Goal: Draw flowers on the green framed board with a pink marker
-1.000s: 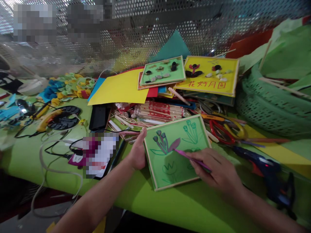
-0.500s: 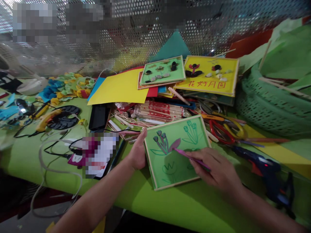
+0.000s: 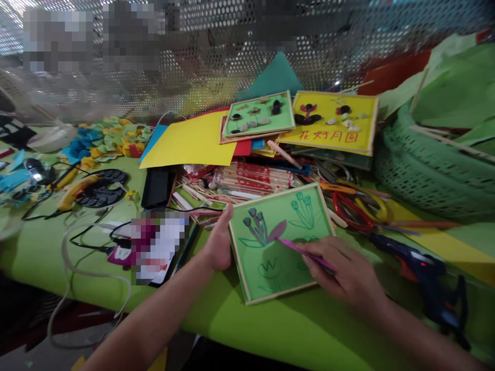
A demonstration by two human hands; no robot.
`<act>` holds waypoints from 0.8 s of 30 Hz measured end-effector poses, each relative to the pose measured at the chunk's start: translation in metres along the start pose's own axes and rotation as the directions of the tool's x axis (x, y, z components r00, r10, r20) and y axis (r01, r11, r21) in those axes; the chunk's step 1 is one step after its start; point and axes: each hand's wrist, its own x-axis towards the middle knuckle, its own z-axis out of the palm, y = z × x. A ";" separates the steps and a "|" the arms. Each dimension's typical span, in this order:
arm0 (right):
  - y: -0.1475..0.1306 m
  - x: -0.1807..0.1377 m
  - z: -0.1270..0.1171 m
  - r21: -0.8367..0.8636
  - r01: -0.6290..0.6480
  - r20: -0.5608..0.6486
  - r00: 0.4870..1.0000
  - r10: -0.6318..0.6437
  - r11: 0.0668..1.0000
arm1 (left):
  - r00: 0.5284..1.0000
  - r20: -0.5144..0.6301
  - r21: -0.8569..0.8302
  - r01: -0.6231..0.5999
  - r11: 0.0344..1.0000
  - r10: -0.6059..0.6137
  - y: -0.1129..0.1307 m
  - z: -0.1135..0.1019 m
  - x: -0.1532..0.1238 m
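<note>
A green picture board (image 3: 266,268) with a wooden stick frame lies on the lime-green table (image 3: 270,330) in front of me. Flowers are drawn on it, and a purple leaf shape is stuck near its middle. My left hand (image 3: 219,241) grips the board's left edge, thumb up along the frame. My right hand (image 3: 344,270) is closed on a pink tool (image 3: 299,248); its tip rests at the purple leaf.
A blue glue gun (image 3: 425,275) lies right of my right hand. Red and yellow scissors (image 3: 353,206), packs of wooden sticks (image 3: 251,178), two finished picture boards (image 3: 332,121), yellow paper (image 3: 189,141), a green basket (image 3: 429,165) and a yellow glue gun (image 3: 77,188) crowd the table.
</note>
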 end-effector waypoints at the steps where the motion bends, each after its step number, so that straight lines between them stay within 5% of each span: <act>1: 0.000 0.000 0.000 -0.001 0.001 -0.001 1.000 -0.001 1.000 | 1.000 -0.001 0.003 0.000 1.000 0.000 0.000 0.000 0.000; 24: 0.013 -0.004 -0.004 -0.042 -0.078 -0.065 0.995 0.075 0.996 | 0.999 -0.033 0.108 0.015 0.994 -0.012 -0.001 0.003 -0.001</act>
